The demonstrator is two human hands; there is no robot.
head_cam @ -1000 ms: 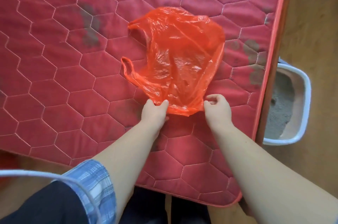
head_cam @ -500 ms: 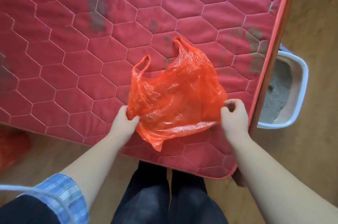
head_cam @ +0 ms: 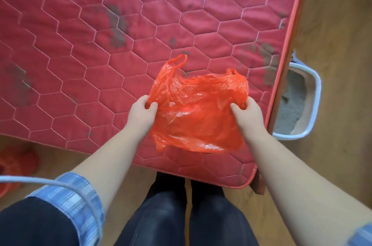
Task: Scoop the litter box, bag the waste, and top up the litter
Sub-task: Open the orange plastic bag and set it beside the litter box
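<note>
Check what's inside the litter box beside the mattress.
Grey litter lies in the white litter box, with one darker lump near its left side. The mattress edge covers the box's left part, so anything there is hidden.

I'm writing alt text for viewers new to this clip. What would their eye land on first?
The bright orange plastic bag at centre, gripped at its sides by the left hand and the right hand over the near corner of a red quilted mattress marked with grey smudges. Next, the white litter box on the wooden floor at right, holding grey litter and partly hidden under the mattress edge.
</note>
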